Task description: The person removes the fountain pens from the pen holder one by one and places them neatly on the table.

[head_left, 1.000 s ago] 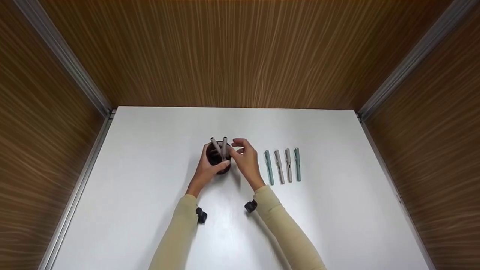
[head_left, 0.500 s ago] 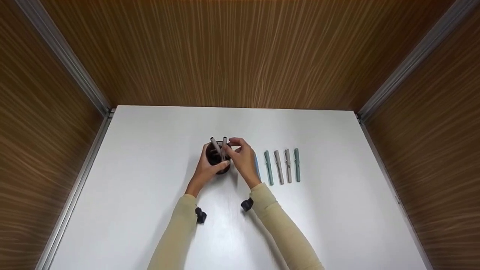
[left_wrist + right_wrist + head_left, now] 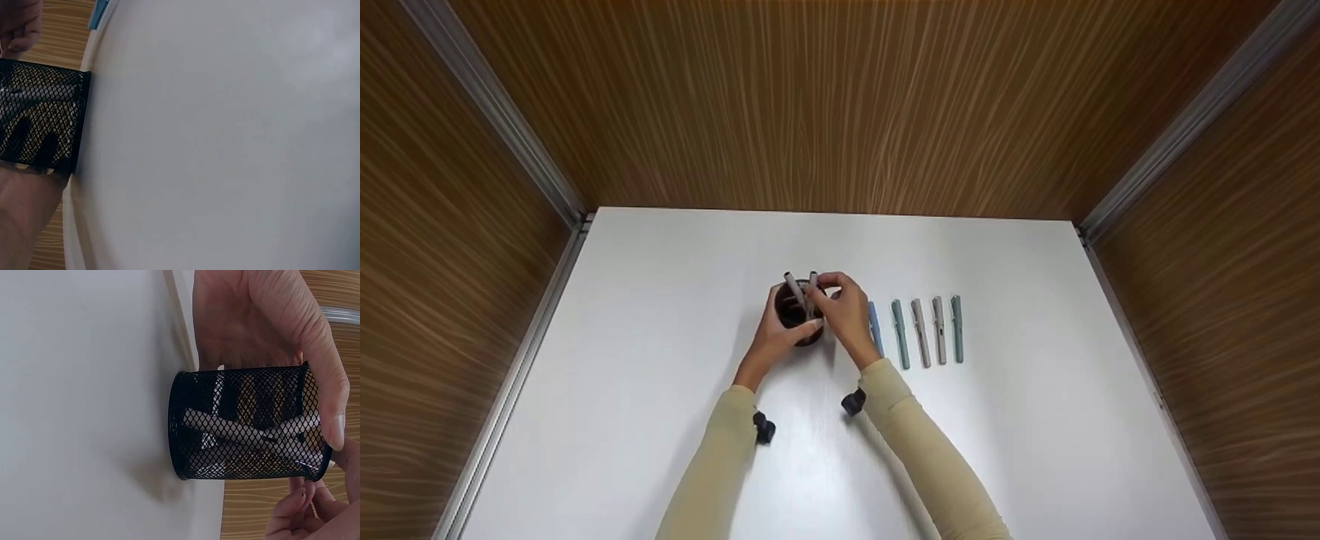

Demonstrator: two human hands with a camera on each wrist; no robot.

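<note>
A black mesh pen cup (image 3: 799,319) stands mid-table with two grey pens (image 3: 802,291) crossed inside it. My left hand (image 3: 781,334) grips the cup from the near left, its thumb over the rim. In the right wrist view the left hand (image 3: 264,326) wraps the cup (image 3: 247,422), and the grey pens (image 3: 247,432) show through the mesh. My right hand (image 3: 826,291) pinches the top of the right grey pen at the rim; its fingertips (image 3: 301,506) show in the right wrist view. The left wrist view has the cup (image 3: 39,118) against my palm.
Several pens lie in a row on the white table (image 3: 660,390) right of the cup: a blue pen (image 3: 874,328), a teal pen (image 3: 901,334), two grey pens (image 3: 930,331) and another teal pen (image 3: 957,328). Wood-grain walls (image 3: 840,105) close in three sides.
My right hand has shifted left and closed its fingers on the pen top at the cup. The blue pen, hidden under that hand before, now shows. The left hand stays on the cup.
</note>
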